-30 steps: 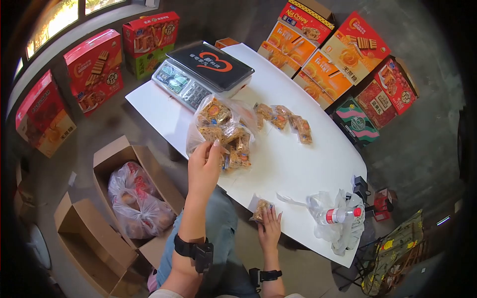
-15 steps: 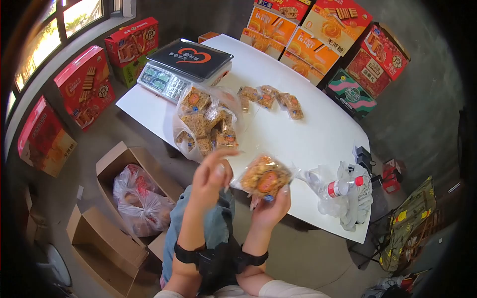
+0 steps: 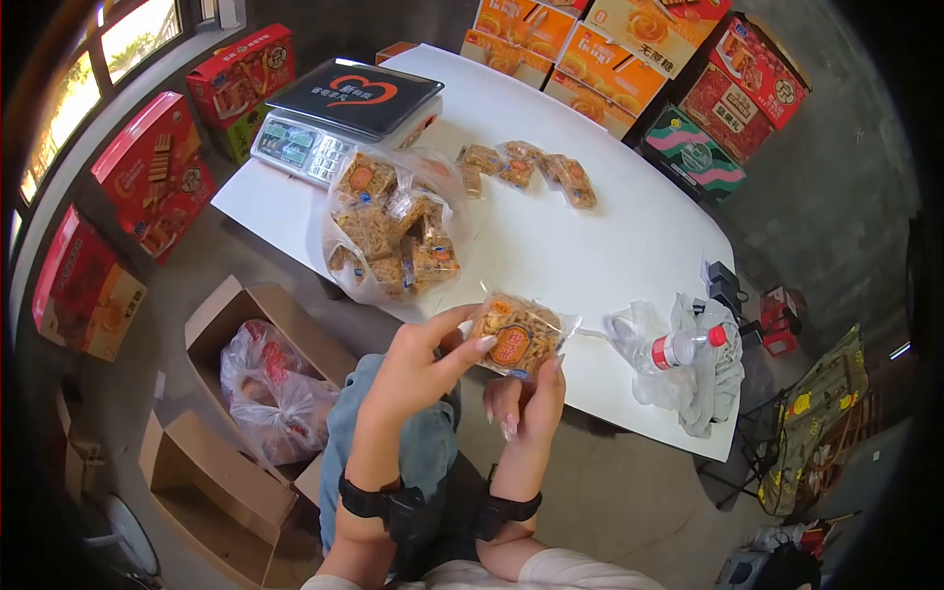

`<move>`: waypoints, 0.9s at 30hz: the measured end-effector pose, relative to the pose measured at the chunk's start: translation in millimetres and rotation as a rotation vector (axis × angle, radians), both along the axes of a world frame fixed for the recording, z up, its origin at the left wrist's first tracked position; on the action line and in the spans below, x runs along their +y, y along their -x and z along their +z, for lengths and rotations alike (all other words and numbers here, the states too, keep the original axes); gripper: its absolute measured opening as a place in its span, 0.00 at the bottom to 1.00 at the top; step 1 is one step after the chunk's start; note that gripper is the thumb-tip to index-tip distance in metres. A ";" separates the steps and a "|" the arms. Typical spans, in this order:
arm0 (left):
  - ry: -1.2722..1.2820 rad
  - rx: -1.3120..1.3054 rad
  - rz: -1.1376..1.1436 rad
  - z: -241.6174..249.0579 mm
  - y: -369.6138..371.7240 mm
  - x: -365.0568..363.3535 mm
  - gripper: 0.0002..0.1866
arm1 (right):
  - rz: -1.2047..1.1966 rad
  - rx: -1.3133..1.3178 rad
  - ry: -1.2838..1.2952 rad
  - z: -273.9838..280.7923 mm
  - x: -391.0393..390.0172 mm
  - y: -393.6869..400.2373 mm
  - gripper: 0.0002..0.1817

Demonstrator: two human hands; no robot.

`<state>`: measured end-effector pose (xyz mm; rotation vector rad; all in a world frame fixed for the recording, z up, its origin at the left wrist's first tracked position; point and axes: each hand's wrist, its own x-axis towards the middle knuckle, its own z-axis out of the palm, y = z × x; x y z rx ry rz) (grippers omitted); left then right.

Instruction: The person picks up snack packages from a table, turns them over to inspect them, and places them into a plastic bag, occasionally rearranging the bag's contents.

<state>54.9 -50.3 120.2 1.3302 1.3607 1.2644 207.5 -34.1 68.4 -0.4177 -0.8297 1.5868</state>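
A wrapped snack packet (image 3: pixel 518 336) with an orange label is held up over the near table edge. My left hand (image 3: pixel 425 359) pinches its left side between thumb and fingers. At its lower right corner, my right hand (image 3: pixel 528 401) grips the wrapper with thumb against curled fingers. A clear plastic bag (image 3: pixel 395 228) full of similar packets sits up and to the left of my hands, beside a scale (image 3: pixel 344 123). Several loose packets (image 3: pixel 573 183) lie farther back on the white table (image 3: pixel 629 246).
At the table's right end are a bottle (image 3: pixel 688 347) and crumpled plastic bags (image 3: pixel 661 388). An open carton (image 3: pixel 226 320) with a filled bag (image 3: pixel 275 393) stands on the floor at left. Colourful boxes (image 3: pixel 241 84) line the walls.
My left hand has moved from beside the packet onto its left side. The packet's label has turned to face me more squarely, and my right hand has shifted to its lower corner.
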 end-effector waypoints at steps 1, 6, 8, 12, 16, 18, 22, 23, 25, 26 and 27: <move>-0.014 -0.049 0.027 -4.3 0.2 1.6 0.19 | 0.135 0.138 0.019 -1.0 -0.1 -0.7 0.30; -0.133 -0.230 -0.027 -20.7 0.5 7.5 0.20 | 0.265 0.177 0.015 1.9 -2.2 -4.3 0.35; -0.107 -0.362 -0.023 -23.0 0.4 10.1 0.23 | 0.336 0.186 -0.072 13.3 -3.7 -1.2 0.36; -0.178 -0.351 0.025 -29.3 8.1 18.3 0.30 | 0.240 0.321 -0.110 -0.8 -5.3 3.7 0.34; -0.181 -0.434 0.105 -31.5 13.6 20.6 0.27 | -0.390 -0.295 -0.368 -3.8 -5.1 7.9 0.26; -0.193 -0.411 0.152 -32.3 14.1 20.9 0.32 | -0.616 -0.424 -0.548 -4.8 -4.3 9.9 0.21; -0.179 -0.432 0.170 -28.8 14.5 20.4 0.32 | -0.575 -0.388 -0.414 1.0 -13.6 13.3 0.23; -0.180 -0.431 0.157 -28.7 14.9 20.1 0.32 | -0.556 -0.364 -0.355 3.0 -15.5 15.4 0.22; -0.179 -0.431 0.145 -29.6 14.8 20.3 0.32 | -0.536 -0.341 -0.294 1.9 -16.0 16.2 0.21; -0.192 -0.423 0.165 -30.8 13.9 21.3 0.34 | -0.526 -0.344 -0.315 -0.8 -14.5 15.3 0.20; -0.206 -0.415 0.185 -31.3 13.9 21.7 0.35 | -0.516 -0.347 -0.336 -2.2 -13.6 14.3 0.20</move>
